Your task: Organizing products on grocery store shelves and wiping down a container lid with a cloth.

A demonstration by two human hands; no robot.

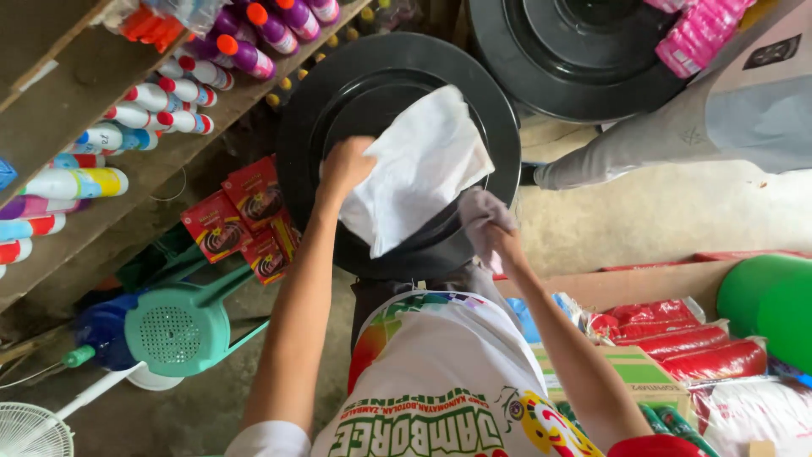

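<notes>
- Two bare hands work on a large round black plastic lid (397,93) with raised concentric rings, seen from above and standing near the person's body in the middle of the view.
- A thin, soft white cloth (419,165), crumpled and roughly square, lies spread over the lid's centre.
- The left hand (345,167) is clenched on the cloth's left edge, pressing it against the lid.
- The right hand (489,222) is curled around a small wad of greyish fabric at the lid's lower right rim, just beside the white cloth.
- A second black ringed lid (584,59) sits behind, at the top of the view.
- Flat red cardboard packets (241,216) lie to the left of the lid.
- Above them a rough wooden shelf (93,182) carries smooth plastic bottles (156,106) in white and purple with red and orange caps.
- A mint-green plastic fan base (176,332) with a perforated round face rests on the concrete floor at lower left.
- Glossy red packages (677,338) fill a cardboard box at lower right, beside a rounded green plastic object (770,305).
</notes>
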